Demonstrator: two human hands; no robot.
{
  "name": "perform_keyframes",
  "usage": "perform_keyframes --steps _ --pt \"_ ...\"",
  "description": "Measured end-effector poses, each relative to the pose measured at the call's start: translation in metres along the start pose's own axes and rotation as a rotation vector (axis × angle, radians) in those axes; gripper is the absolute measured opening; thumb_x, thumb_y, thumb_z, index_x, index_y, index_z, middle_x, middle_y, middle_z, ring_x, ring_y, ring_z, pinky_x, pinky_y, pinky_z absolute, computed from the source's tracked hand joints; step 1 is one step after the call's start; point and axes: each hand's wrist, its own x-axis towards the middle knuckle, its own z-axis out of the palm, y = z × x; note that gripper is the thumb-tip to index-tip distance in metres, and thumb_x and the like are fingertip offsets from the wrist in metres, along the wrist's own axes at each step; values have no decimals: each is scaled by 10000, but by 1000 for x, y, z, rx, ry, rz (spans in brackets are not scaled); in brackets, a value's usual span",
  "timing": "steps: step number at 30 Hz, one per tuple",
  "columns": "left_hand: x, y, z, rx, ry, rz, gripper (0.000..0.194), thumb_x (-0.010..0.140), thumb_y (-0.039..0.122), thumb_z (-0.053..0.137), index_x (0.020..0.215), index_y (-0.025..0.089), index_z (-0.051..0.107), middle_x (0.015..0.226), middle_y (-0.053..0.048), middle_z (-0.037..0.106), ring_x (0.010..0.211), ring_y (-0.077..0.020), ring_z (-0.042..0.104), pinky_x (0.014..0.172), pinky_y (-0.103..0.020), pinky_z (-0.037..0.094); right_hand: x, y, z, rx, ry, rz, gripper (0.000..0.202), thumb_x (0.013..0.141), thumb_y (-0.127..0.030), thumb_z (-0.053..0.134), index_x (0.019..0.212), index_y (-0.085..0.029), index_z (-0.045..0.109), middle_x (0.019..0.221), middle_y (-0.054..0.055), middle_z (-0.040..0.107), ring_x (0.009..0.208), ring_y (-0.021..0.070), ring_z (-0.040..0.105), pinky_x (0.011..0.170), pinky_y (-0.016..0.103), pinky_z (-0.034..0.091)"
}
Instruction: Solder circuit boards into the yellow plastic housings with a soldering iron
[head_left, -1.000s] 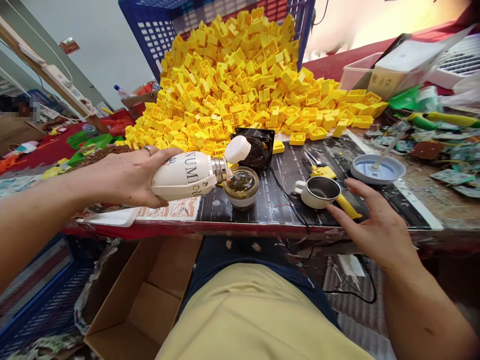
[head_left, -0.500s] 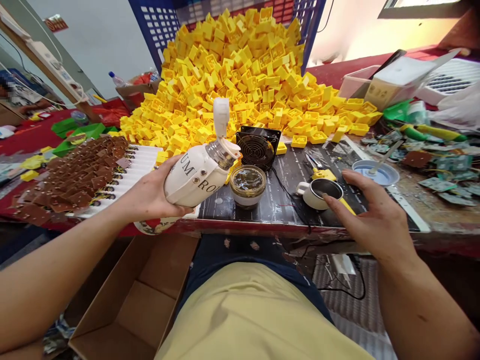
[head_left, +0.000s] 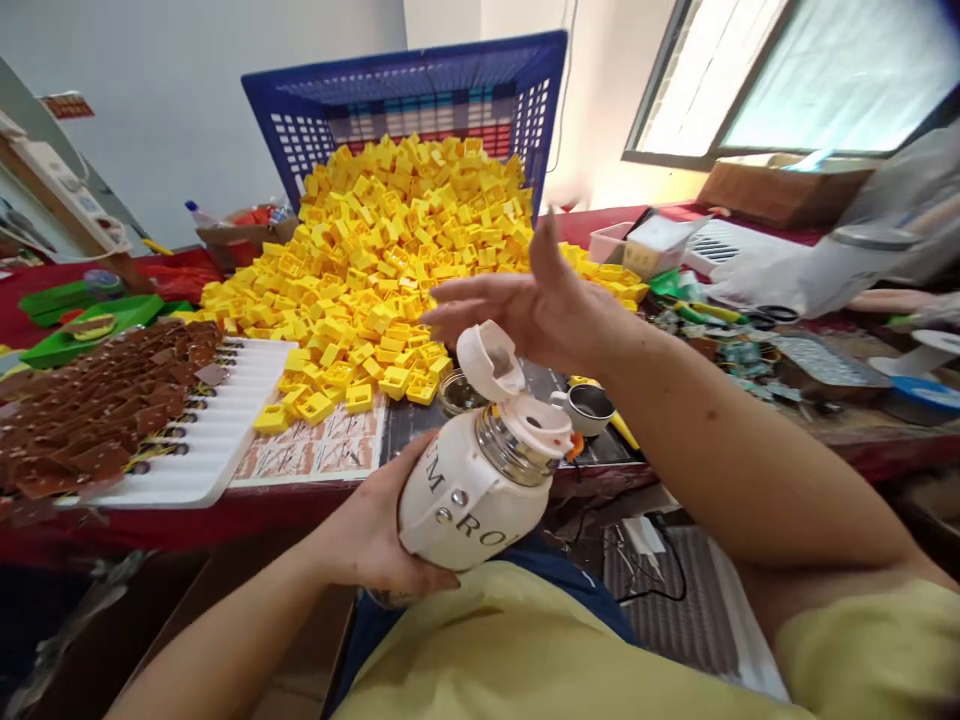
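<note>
A white thermos flask [head_left: 474, 495] with black lettering tilts in front of my body, its flip lid [head_left: 491, 362] raised. My left hand [head_left: 382, 535] is wrapped round its lower side. Just beyond the lid, my right hand [head_left: 551, 305] is open, with fingers stretched to the left, thumb raised and nothing in it. A white-handled cup [head_left: 590, 405] with a dark inside stands on the table below my right forearm. Behind the flask, a glass jar [head_left: 456, 392] is mostly hidden.
A blue crate [head_left: 409, 62] lies tipped with a heap of yellow plastic housings [head_left: 382, 260] spilling out. At left, brown boards [head_left: 97, 400] sit on a white ribbed tray [head_left: 225, 430]. Scissors [head_left: 772, 314] and circuit boards [head_left: 739, 360] lie at right.
The flask has come right and closer to my body in my left hand. My right hand has moved from beside the cup up and left, behind the flask's lid. The view has tilted up.
</note>
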Motion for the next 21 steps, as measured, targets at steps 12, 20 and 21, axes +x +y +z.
perform_keyframes --steps 12,20,21 --pt "3 -13 18 -101 134 9 952 535 557 766 1405 343 444 1133 -70 702 871 -339 705 735 -489 636 -74 15 63 -1045 512 -647 656 977 -599 317 1325 -71 491 1406 155 499 1350 154 438 1213 331 221" --pt "8 -17 25 -125 63 -34 793 505 480 830 1223 281 560 1113 -97 700 1038 -387 656 862 -543 591 -117 21 7 -949 600 -429 723 936 -707 293 1497 -251 251 1551 56 314 1446 203 278 1195 436 279" --pt "7 -17 24 -114 82 -48 807 506 469 834 1232 277 538 1145 -101 685 1060 -385 646 898 -554 571 -129 28 -6 -950 729 -331 714 957 -646 334 1517 -229 185 1544 96 311 1439 219 291 1180 462 295"
